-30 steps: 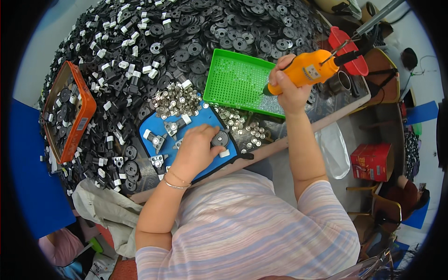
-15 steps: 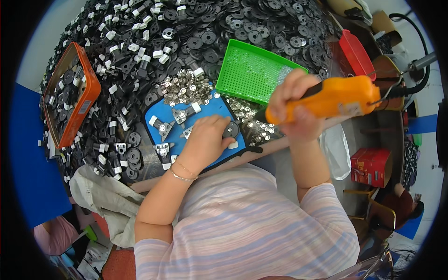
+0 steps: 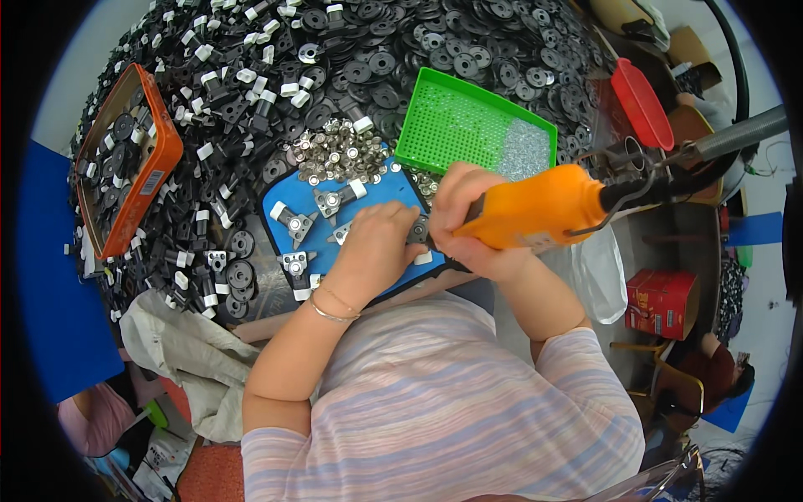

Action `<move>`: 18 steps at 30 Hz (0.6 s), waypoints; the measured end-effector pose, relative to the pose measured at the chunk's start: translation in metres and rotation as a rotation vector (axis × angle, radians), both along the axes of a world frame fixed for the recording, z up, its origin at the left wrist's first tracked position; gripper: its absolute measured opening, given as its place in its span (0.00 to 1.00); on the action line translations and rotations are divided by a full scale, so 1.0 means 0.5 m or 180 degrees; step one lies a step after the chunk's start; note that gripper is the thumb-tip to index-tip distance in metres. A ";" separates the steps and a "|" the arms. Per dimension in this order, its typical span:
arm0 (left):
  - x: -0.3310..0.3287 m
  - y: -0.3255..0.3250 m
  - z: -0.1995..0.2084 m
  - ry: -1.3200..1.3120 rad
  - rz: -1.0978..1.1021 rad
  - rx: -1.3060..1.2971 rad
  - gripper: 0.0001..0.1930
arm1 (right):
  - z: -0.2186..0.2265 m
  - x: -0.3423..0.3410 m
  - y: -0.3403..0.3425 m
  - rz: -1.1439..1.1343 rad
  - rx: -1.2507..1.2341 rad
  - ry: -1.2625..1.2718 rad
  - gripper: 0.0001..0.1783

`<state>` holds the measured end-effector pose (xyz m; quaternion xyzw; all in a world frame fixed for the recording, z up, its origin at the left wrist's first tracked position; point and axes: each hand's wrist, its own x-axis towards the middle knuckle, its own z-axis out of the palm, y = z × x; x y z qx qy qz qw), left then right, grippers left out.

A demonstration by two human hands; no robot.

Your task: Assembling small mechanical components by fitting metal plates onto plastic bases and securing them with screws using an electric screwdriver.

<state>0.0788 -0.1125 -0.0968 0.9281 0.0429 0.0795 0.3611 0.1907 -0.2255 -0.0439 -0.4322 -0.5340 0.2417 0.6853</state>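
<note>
My right hand [image 3: 468, 222] is wrapped round an orange electric screwdriver [image 3: 535, 209], now low over the right edge of a blue mat [image 3: 389, 189]. Its tip is hidden behind my fingers, close to a black disc [image 3: 417, 230]. My left hand [image 3: 381, 243] is closed on this disc at the mat's right side, thumb against its near edge. Several black parts with white ends and silver metal plates lie on the mat, such as the upper left black part [image 3: 294, 224] and the one beside it [image 3: 339, 198].
Silver metal caps [image 3: 339, 155] are heaped behind the mat. A green tray [image 3: 452, 125] holds small screws [image 3: 525, 151]. An orange tray [image 3: 163, 159] stands left, a red tray [image 3: 642, 105] right. Black discs [image 3: 468, 42] pile up behind. A spring and cable [image 3: 736, 138] reach the screwdriver.
My right hand has brought the screwdriver down and left, beside my left hand at the disc. My left hand has stayed nearly in place. More of the screws in the green tray now show.
</note>
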 end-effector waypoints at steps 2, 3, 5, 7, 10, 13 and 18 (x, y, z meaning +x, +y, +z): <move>-0.001 -0.001 0.005 0.0097 0.0032 0.0063 0.21 | 0.001 0.004 -0.009 -0.0015 0.0022 0.0468 0.11; -0.001 -0.001 0.004 0.0082 0.0030 0.0051 0.21 | 0.002 0.004 -0.011 -0.0022 0.0084 0.0577 0.12; -0.001 -0.002 0.004 0.0067 0.0027 0.0038 0.22 | 0.006 0.008 -0.008 0.0014 0.0098 0.0531 0.12; -0.001 -0.001 0.003 0.0097 0.0029 0.0012 0.22 | 0.006 0.009 -0.007 0.0050 0.0116 0.0484 0.12; -0.002 -0.002 0.001 0.0021 0.0051 0.0040 0.23 | 0.006 0.008 -0.008 -0.0026 0.0210 0.0538 0.12; -0.004 -0.005 0.007 0.0022 0.0118 0.0070 0.24 | 0.016 0.008 -0.013 -0.0155 0.0288 0.0725 0.12; -0.005 -0.009 0.020 -0.0603 0.0306 -0.0038 0.22 | 0.025 0.009 -0.023 -0.0323 0.0294 0.0649 0.14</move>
